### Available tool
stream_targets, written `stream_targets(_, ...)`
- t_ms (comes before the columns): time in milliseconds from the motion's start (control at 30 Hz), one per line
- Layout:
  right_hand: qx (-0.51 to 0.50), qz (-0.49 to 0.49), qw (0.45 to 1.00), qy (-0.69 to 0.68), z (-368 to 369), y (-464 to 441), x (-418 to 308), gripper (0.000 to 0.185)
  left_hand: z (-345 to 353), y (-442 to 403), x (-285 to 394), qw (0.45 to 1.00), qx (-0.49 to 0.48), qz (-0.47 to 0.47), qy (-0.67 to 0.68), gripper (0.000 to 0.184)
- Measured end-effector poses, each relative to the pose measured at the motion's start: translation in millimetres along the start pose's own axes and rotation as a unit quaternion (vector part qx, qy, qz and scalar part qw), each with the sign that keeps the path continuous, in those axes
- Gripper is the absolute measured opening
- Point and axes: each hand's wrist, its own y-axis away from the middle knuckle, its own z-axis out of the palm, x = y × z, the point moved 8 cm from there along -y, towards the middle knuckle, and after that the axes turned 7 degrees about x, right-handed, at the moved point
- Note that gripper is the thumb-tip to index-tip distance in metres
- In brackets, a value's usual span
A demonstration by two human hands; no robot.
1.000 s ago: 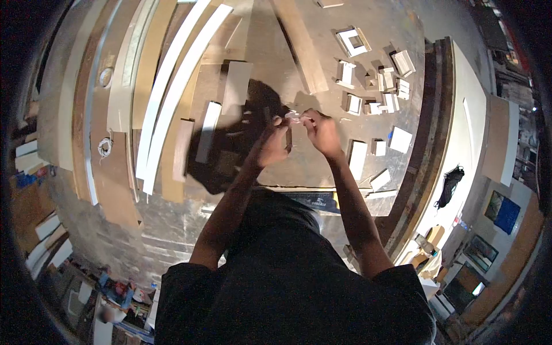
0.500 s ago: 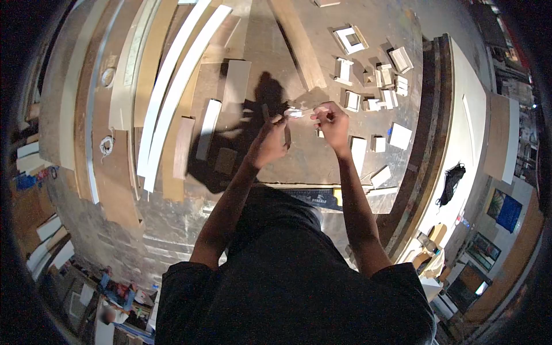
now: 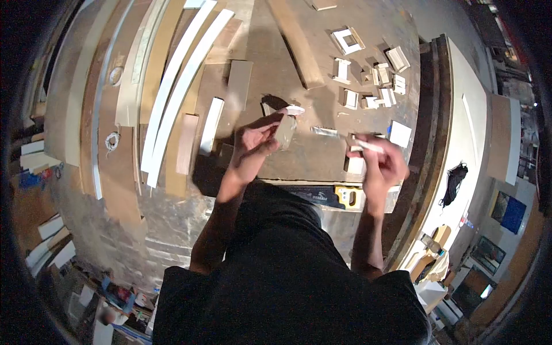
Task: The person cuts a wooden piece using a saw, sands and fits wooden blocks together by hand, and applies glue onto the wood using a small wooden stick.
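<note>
My left hand (image 3: 253, 150) is turned partly palm up, with fingers and thumb closed around a small flat wooden block (image 3: 286, 132). A small pale piece (image 3: 295, 110) shows at its fingertips; whether it is part of the block I cannot tell. Off to the right, my right hand (image 3: 386, 167) is smeared by motion and pinches a thin pale stick (image 3: 369, 146). On the tabletop between the hands lies a narrow, shiny strip (image 3: 325, 131), too blurred to name. Below, along the table's near edge, rests a handsaw (image 3: 348, 198) with a yellow handle and dark blade.
Several small wooden assemblies (image 3: 348, 40) and blocks stand at the right of the worktable (image 3: 322, 164). Long white strips (image 3: 187, 95) and boards cover its left side. A plank (image 3: 299, 49) lies at the far middle. Beyond the right edge is a pale panel (image 3: 466, 132) with a black bundle (image 3: 454, 184).
My hands were close together over the table; now they are apart. The right hand has moved right and nearer with the stick. My left hand has turned palm up, showing the block.
</note>
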Motion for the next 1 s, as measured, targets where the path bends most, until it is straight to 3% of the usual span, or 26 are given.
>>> stream_targets(67,-0.027,-0.243,0.952,0.183,2,10,-77,0.008,20,16,21,0.999,-0.015,0.003,0.041,0.073)
stream_targets(167,-0.016,-0.292,0.942,0.164,-10,30,-110,0.022,63,35,56,0.989,-0.077,0.0,0.123,0.084)
stream_targets(300,-0.068,-0.366,0.921,0.116,-11,51,-142,0.051,88,54,70,0.996,-0.067,0.014,0.061,0.105)
stream_targets(400,-0.128,-0.39,0.903,0.128,-13,64,-166,0.047,105,68,82,0.995,-0.065,0.03,0.063,0.106)
stream_targets(500,-0.188,-0.384,0.888,0.169,-22,82,-175,0.022,115,84,87,0.996,-0.068,0.018,0.056,0.105)
stream_targets(667,-0.158,-0.422,0.871,0.195,-37,94,-195,0.021,119,100,79,0.995,-0.067,0.021,0.073,0.104)
stream_targets(800,-0.029,-0.341,0.918,0.2,-48,106,-194,0.019,127,113,80,0.993,-0.105,0.033,0.032,0.103)
stream_targets(900,-0.169,-0.413,0.87,0.209,-45,121,-189,0.022,110,118,72,0.994,-0.007,0.074,0.08,0.107)
stream_targets(933,-0.171,-0.416,0.869,0.207,-46,128,-190,0.022,110,118,79,0.992,0.015,0.084,0.09,0.107)
stream_targets(1000,-0.129,-0.393,0.89,0.19,-54,125,-188,0.029,128,120,91,0.997,-0.033,0.046,0.055,0.11)
